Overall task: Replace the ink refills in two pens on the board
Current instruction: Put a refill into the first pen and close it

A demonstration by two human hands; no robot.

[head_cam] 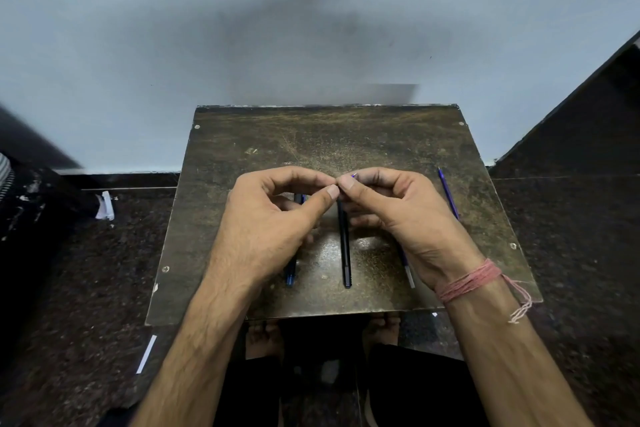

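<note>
Both my hands are up over the middle of the board [242,156], fingertips meeting at about 12 o'clock of the hand cluster. Left hand [273,218]: thumb and forefinger curled, pinching something small at the tips; can't tell what it is. Right hand [391,204]: thumb and forefinger pinching a thin piece with a blue-purple tip [354,175] poking out toward 1 o'clock. Looks like a refill end, but too small to be sure.

Black pen [344,253] runs 12-to-6 between the hands, its upper end hidden under the thumbs, so I can't tell if either hand grips it. Blue pen [290,274] lies at 7 o'clock from it, mostly under my left hand. A white-ended refill [408,274] sits at 5 o'clock, half hidden by my right wrist. A blue refill [448,192] lies well apart near the board's 3 o'clock edge.

Red thread [467,282] is on my right wrist.
</note>
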